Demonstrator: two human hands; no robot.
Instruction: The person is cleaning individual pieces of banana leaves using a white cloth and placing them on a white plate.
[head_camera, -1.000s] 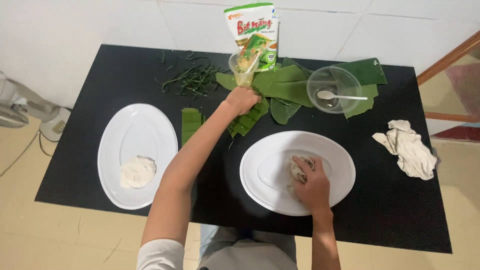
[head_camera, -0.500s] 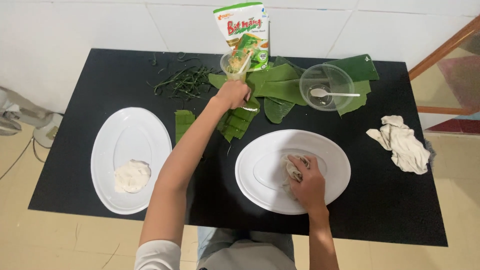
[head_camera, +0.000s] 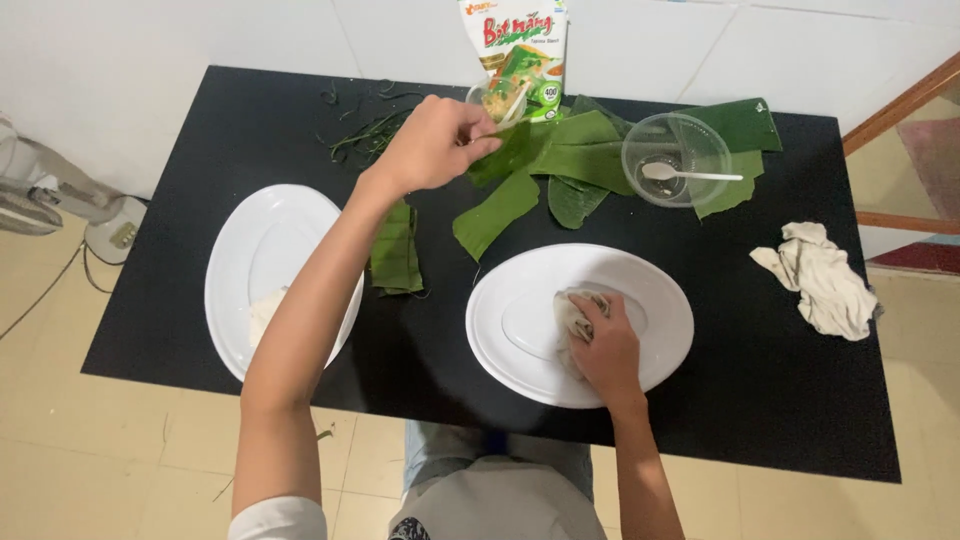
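A black table (head_camera: 250, 130) holds two white oval plates. On the right plate (head_camera: 660, 300), the right hand (head_camera: 603, 345) clutches a dough lump (head_camera: 572, 308). The left hand (head_camera: 432, 143) pinches a banana leaf strip (head_camera: 505, 158) near the far edge.

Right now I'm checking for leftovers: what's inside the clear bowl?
Inside the clear bowl lies a white spoon, handle over the rim, plus dark specks. Green leaves sit beneath it.

Flour bag (head_camera: 520, 50) top cut off
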